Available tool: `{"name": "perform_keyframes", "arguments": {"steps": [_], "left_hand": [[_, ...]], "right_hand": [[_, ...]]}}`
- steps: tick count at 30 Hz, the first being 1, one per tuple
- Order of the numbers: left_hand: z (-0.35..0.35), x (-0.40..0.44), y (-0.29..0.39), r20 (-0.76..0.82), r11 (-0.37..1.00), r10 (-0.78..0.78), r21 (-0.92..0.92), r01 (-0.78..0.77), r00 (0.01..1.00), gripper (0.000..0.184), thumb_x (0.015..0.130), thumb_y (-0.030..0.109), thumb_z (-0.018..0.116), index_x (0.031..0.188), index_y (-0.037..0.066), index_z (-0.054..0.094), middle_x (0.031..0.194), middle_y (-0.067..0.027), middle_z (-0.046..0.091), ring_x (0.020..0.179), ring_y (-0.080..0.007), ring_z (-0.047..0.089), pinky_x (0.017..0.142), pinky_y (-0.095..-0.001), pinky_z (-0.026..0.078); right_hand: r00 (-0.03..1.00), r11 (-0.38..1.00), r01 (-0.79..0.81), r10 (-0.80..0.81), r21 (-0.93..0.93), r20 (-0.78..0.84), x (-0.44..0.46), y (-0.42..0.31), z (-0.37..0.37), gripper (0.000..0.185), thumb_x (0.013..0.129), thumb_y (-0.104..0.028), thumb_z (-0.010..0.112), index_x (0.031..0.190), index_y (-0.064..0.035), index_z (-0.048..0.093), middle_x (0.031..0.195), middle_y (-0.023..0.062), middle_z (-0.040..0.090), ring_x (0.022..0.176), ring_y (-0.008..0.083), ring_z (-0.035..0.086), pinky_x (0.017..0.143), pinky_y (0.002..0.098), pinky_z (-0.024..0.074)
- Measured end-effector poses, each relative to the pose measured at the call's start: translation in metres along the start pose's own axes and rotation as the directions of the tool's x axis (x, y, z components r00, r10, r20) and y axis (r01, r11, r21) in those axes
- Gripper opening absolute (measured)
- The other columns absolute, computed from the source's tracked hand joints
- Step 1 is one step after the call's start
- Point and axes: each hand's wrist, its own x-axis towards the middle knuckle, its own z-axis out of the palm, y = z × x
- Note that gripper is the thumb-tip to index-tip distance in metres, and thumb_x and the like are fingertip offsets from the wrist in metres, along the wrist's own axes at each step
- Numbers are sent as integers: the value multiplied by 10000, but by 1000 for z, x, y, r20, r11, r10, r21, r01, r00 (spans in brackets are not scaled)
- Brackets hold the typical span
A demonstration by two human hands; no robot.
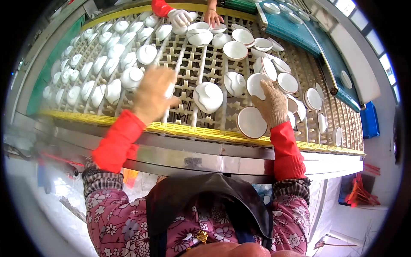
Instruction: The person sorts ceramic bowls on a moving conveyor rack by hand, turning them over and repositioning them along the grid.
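My right hand, in a tan knit glove, has its fingers over the rim of a white bowl with a brown edge. Just below it another white bowl lies tilted with its inside facing me. My left hand, gloved too, is smeared by motion above the pegs. Part of a white bowl shows beside its fingers; whether they hold it I cannot tell. Between my hands a white bowl rests upside down on the rack conveyor, and a wavy-lined bowl leans nearby.
Upside-down bowls stand in rows at the left. Loose bowls crowd the right half. Across the conveyor are another person's gloved hand and bare hand. A green belt carries bowls at upper right. A yellow edge runs along my side.
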Motion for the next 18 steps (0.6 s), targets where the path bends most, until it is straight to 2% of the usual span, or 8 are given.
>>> {"name": "perform_keyframes", "arguments": {"steps": [2,5,6,10,13,14,17,18], "left_hand": [[6,38,65,-89,955,212,-194,-225,973,434,843,244,827,1168,-24,723,1145,-167,693,1088,-361,666,1076,-518,518],[48,73,139,57,856,504,-166,-490,862,335,868,243,717,1131,38,740,1193,-129,711,1094,-273,689,1106,-500,507],[58,82,157,10,844,519,-161,-511,854,292,844,252,730,1074,74,754,1182,-107,732,1086,-266,691,1121,-492,495],[104,100,173,66,756,623,-309,-577,780,126,798,230,770,889,143,778,1003,-60,774,1059,-260,699,1162,-469,458],[100,103,171,236,768,593,-452,-454,769,97,793,242,794,808,149,771,868,-47,766,1024,-251,702,1130,-476,477],[99,101,165,239,796,545,-450,-405,804,181,846,298,859,922,136,831,864,-83,780,1086,-259,731,1091,-482,527],[73,91,139,399,660,116,-715,230,910,313,891,431,912,1027,151,877,1041,-106,824,1196,-281,742,1071,-457,590],[72,85,111,183,854,194,-515,-74,964,416,887,495,922,1100,141,876,1132,-113,819,1232,-289,741,1080,-437,606]], "right_hand": [[980,979,154,-169,-131,-106,16,-6,2,541,884,-411,890,1304,-95,762,1334,155,776,1309,405,697,1041,574,574],[991,990,98,-88,-97,105,32,9,28,521,866,-415,898,1246,-87,760,1263,168,796,1215,387,745,1087,594,560],[987,997,69,-75,42,142,36,17,36,490,881,-446,878,1206,-96,767,1124,173,824,1112,373,788,1142,659,520],[967,943,234,-201,-237,156,36,39,63,352,896,-365,797,1104,-82,801,958,172,830,1008,375,810,1155,772,459],[965,955,232,-202,-187,164,30,23,39,422,997,-484,734,1070,-70,766,935,166,815,983,389,806,1147,729,448],[953,938,261,-213,-228,216,30,24,42,363,983,-395,731,1041,-46,809,924,177,825,941,389,809,1197,777,415],[964,959,244,-222,-147,148,24,32,61,438,985,-451,783,1059,-24,845,874,187,823,919,376,817,1148,654,519],[981,997,75,-69,-25,181,21,30,53,430,988,-431,791,1080,-14,841,897,196,826,917,380,816,1092,615,555]]}}
